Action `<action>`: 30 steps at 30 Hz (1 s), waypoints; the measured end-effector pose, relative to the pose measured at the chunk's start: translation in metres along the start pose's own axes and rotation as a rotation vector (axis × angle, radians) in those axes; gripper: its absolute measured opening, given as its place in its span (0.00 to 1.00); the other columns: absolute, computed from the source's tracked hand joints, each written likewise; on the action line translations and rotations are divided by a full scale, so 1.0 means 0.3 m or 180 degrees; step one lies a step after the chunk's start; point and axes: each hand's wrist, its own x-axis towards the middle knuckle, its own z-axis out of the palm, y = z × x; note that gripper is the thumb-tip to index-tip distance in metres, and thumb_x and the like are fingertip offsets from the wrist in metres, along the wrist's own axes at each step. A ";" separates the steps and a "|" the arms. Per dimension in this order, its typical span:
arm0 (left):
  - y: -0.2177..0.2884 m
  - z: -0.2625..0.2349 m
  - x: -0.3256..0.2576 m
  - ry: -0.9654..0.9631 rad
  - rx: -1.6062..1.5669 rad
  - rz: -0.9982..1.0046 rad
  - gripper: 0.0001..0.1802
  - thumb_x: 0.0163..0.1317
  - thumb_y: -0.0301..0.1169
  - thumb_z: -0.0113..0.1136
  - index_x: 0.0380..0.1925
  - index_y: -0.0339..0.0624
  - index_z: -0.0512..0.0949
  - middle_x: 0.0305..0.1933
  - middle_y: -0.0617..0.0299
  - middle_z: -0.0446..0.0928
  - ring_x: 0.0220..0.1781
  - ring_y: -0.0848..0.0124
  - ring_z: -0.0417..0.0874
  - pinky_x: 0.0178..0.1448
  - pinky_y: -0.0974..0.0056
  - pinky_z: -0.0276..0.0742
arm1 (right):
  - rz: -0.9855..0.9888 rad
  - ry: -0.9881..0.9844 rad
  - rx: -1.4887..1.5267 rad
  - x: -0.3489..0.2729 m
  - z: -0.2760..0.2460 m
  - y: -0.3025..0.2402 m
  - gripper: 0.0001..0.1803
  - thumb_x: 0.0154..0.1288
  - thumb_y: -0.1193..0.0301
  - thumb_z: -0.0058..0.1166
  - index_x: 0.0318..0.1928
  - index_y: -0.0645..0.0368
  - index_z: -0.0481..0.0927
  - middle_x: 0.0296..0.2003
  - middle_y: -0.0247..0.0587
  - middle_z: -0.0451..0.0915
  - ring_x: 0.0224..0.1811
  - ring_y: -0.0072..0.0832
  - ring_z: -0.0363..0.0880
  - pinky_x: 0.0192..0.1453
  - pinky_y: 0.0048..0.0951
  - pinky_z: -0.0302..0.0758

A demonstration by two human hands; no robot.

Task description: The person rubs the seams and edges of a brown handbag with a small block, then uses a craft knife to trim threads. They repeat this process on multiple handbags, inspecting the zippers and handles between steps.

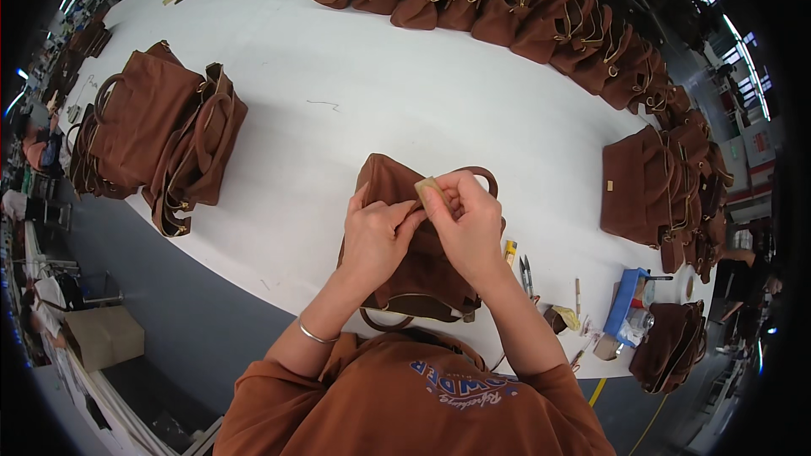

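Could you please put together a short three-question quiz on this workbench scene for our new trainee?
1. True or false: both hands are working at the brown bag in front of the person.
2. What does the right hand pinch between its fingertips? A) a small tan tag B) a blue box C) a pair of snips
3. Which wrist wears the silver bangle?

Key
1. True: the left hand and the right hand meet over the bag's top.
2. A. The snips and the blue box lie on the white table to the right.
3. The left wrist.
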 end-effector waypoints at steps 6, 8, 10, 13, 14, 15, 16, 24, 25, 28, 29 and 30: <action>0.020 0.009 -0.003 0.0032 0.0219 0.0116 0.06 0.55 0.30 0.69 0.33 0.41 0.86 0.15 0.60 0.73 0.20 0.63 0.75 0.59 0.54 0.70 | -0.0043 0.0141 -0.0698 0.035 -0.023 -0.012 0.06 0.61 0.76 0.61 0.33 0.62 0.76 0.23 0.42 0.80 0.22 0.32 0.78 0.28 0.32 0.74; 0.027 0.016 -0.007 0.0115 0.0250 0.0204 0.06 0.55 0.30 0.69 0.33 0.42 0.86 0.15 0.60 0.73 0.20 0.64 0.75 0.58 0.55 0.71 | 0.0124 -0.0051 -0.0493 0.044 -0.045 -0.032 0.06 0.62 0.76 0.61 0.34 0.62 0.76 0.22 0.42 0.79 0.22 0.33 0.78 0.28 0.33 0.74; 0.034 0.023 -0.004 0.0138 0.0256 0.0268 0.06 0.55 0.30 0.69 0.33 0.42 0.86 0.15 0.61 0.73 0.20 0.64 0.75 0.57 0.55 0.71 | 0.0170 -0.0149 -0.0385 0.043 -0.054 -0.035 0.05 0.62 0.76 0.60 0.33 0.63 0.76 0.21 0.41 0.79 0.21 0.33 0.78 0.28 0.33 0.73; 0.037 0.028 -0.002 0.0120 0.0252 0.0305 0.06 0.55 0.30 0.69 0.33 0.42 0.86 0.15 0.61 0.73 0.20 0.64 0.75 0.56 0.56 0.71 | -0.0058 -0.0212 -0.0572 0.029 -0.054 -0.036 0.05 0.62 0.76 0.60 0.33 0.63 0.76 0.22 0.42 0.79 0.21 0.33 0.77 0.28 0.33 0.73; 0.035 0.035 -0.005 0.0129 0.0239 0.0318 0.06 0.55 0.30 0.69 0.33 0.42 0.86 0.15 0.61 0.73 0.20 0.64 0.75 0.56 0.56 0.71 | -0.0201 -0.0247 -0.0794 0.024 -0.064 -0.034 0.05 0.62 0.76 0.60 0.34 0.63 0.77 0.23 0.42 0.79 0.21 0.33 0.77 0.27 0.33 0.73; 0.031 0.034 -0.008 0.0146 0.0253 0.0318 0.06 0.55 0.29 0.69 0.33 0.42 0.86 0.14 0.61 0.72 0.20 0.64 0.75 0.56 0.57 0.71 | -0.0353 -0.0299 -0.0992 0.020 -0.069 -0.032 0.05 0.62 0.76 0.60 0.34 0.63 0.77 0.23 0.42 0.79 0.21 0.32 0.77 0.27 0.33 0.73; 0.031 0.027 -0.008 0.0133 0.0248 0.0289 0.06 0.55 0.29 0.69 0.33 0.42 0.86 0.14 0.61 0.73 0.20 0.64 0.75 0.55 0.57 0.71 | -0.0259 -0.0337 -0.0936 0.016 -0.082 -0.038 0.05 0.62 0.76 0.60 0.35 0.63 0.77 0.25 0.43 0.80 0.22 0.32 0.77 0.28 0.32 0.73; 0.025 0.011 0.008 -0.0035 0.0076 0.0066 0.05 0.57 0.29 0.67 0.33 0.41 0.86 0.17 0.59 0.76 0.22 0.63 0.76 0.57 0.57 0.70 | 0.0060 -0.0190 -0.0010 -0.043 -0.076 -0.010 0.07 0.66 0.73 0.60 0.40 0.63 0.78 0.32 0.43 0.83 0.29 0.31 0.83 0.31 0.29 0.77; 0.025 0.011 0.008 -0.0066 0.0106 0.0061 0.05 0.57 0.28 0.67 0.33 0.41 0.86 0.17 0.59 0.76 0.22 0.63 0.77 0.58 0.56 0.70 | -0.0003 -0.0178 -0.0050 -0.048 -0.065 -0.005 0.07 0.66 0.73 0.60 0.40 0.63 0.78 0.32 0.43 0.83 0.28 0.31 0.83 0.31 0.29 0.77; 0.021 0.010 0.009 -0.0131 0.0111 0.0015 0.04 0.58 0.28 0.66 0.32 0.41 0.85 0.18 0.59 0.77 0.24 0.62 0.78 0.61 0.54 0.68 | -0.0240 -0.0092 -0.0218 -0.055 -0.020 0.031 0.07 0.65 0.74 0.61 0.40 0.62 0.77 0.32 0.44 0.82 0.29 0.32 0.84 0.31 0.29 0.78; 0.015 0.014 0.010 -0.0138 0.0060 -0.0022 0.04 0.58 0.28 0.65 0.31 0.41 0.85 0.18 0.60 0.78 0.24 0.62 0.78 0.62 0.54 0.67 | -0.0409 0.0001 -0.0297 -0.051 -0.005 0.041 0.07 0.65 0.75 0.61 0.40 0.62 0.77 0.32 0.44 0.82 0.29 0.32 0.84 0.31 0.29 0.78; 0.010 0.016 0.010 -0.0145 0.0009 -0.0062 0.03 0.58 0.28 0.65 0.31 0.41 0.85 0.19 0.60 0.78 0.25 0.61 0.78 0.63 0.53 0.66 | -0.0577 0.0092 -0.0375 -0.041 0.010 0.048 0.07 0.64 0.75 0.61 0.40 0.62 0.77 0.32 0.44 0.82 0.29 0.32 0.84 0.30 0.29 0.78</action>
